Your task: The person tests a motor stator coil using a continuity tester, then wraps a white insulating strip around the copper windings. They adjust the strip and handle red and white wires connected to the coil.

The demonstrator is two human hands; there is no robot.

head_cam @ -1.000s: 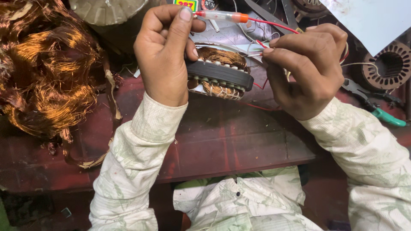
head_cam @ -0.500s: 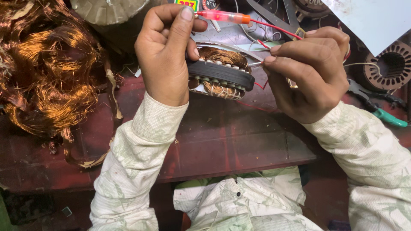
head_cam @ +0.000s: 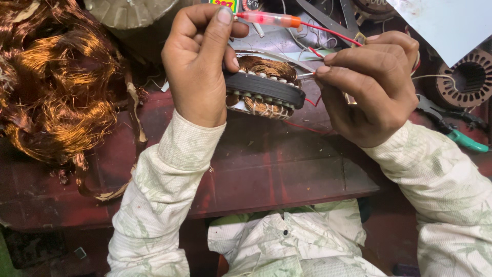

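Even, fairly bright light falls from above, perhaps daylight. Focus is sharp. Soft shadows gather under the worktop [head_cam: 287, 179] edge.

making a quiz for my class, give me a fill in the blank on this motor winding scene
1. The left hand grips a round stator wound with ____ wire.
2. The right hand pinches a thin metal tip at the stator's ____ edge.
3. A tangled heap of copper wire lies to the ____ of the left hand.

Missing words: copper; right; left
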